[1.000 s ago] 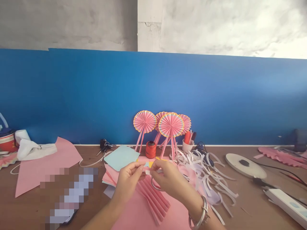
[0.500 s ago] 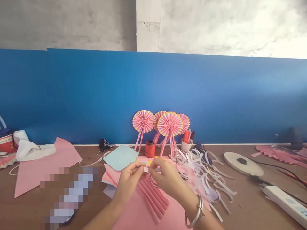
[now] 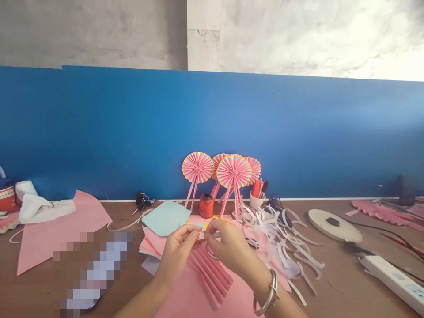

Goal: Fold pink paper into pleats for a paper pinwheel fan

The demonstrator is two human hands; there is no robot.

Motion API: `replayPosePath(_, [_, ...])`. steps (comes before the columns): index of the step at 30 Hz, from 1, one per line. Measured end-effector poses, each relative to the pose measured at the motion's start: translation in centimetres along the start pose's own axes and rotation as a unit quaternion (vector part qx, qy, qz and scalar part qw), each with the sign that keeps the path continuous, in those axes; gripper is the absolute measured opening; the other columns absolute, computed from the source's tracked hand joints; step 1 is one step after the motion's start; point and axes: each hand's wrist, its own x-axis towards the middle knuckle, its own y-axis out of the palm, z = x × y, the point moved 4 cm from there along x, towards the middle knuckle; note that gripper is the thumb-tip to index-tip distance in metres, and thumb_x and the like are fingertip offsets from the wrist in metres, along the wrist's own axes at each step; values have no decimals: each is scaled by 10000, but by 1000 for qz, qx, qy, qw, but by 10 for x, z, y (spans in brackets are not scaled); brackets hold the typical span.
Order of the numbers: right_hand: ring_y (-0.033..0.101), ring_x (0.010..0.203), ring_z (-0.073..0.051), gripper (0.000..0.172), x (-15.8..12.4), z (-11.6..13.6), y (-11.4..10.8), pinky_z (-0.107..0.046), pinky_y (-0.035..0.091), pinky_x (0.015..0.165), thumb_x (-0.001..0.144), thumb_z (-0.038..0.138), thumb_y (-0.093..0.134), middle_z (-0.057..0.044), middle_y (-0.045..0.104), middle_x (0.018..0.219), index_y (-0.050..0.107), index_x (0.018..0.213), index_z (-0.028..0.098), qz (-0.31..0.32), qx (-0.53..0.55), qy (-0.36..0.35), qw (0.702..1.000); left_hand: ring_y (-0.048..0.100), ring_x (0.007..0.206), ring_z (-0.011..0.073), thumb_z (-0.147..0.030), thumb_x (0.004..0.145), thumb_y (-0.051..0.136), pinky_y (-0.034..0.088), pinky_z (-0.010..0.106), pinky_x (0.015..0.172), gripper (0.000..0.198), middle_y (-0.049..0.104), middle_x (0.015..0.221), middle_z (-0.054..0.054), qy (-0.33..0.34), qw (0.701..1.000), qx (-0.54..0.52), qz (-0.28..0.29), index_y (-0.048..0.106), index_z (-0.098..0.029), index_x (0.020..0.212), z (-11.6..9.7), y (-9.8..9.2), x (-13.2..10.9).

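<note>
Thumb and fingers of my left hand pinch one end of a small white strip. On its other side my right hand is closed on the same strip, and a silver ring-shaped handle shows under its fingers. Below both hands lies a pleated pink paper on a flat pink sheet. A light blue sheet rests behind my left hand. Just beyond the hands stands a red thread spool.
Pink pleated rosettes lean against the blue partition. White paper strips lie heaped at right, near a white cup, a round white disc and a power strip. Keys lie at the back left.
Both hands keep their grip on the white strip and have barely moved. The whole view has shifted slightly.
</note>
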Motion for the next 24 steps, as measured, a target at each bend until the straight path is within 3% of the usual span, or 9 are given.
replayPosePath(9, [623, 686, -169, 161, -1, -1, 2, -224, 379, 564, 757, 119, 477, -16, 687, 734, 589, 689, 214, 30, 13, 16, 999, 685, 859, 243, -418, 713, 687, 533, 356, 813, 301, 734, 869, 87, 28, 997, 65, -5, 671, -160, 868, 3, -5, 5])
replayPosePath(15, [560, 536, -147, 240, -4, -3, 3, -222, 323, 491, 806, 157, 419, 7, 647, 660, 617, 911, 242, 70, 44, 24, 996, 677, 909, 248, -412, 767, 635, 519, 374, 863, 302, 731, 940, 97, 55, 994, 86, -39, 665, -155, 921, 0, -12, 5])
replayPosePath(20, [536, 595, -147, 295, -6, -4, 4, -227, 336, 521, 805, 159, 409, 2, 633, 725, 602, 1005, 259, 79, 78, 31, 993, 668, 943, 241, -407, 790, 615, 536, 329, 825, 275, 732, 949, 75, 84, 989, 107, -59, 675, -175, 926, -4, -16, 4])
replayPosePath(24, [450, 531, -133, 391, -4, -7, 2, -220, 293, 493, 805, 162, 408, 55, 494, 576, 499, 1175, 248, 97, 98, 56, 989, 662, 960, 237, -401, 788, 618, 539, 305, 807, 269, 728, 980, 70, 89, 984, 127, -82, 680, -184, 936, -6, -21, 5])
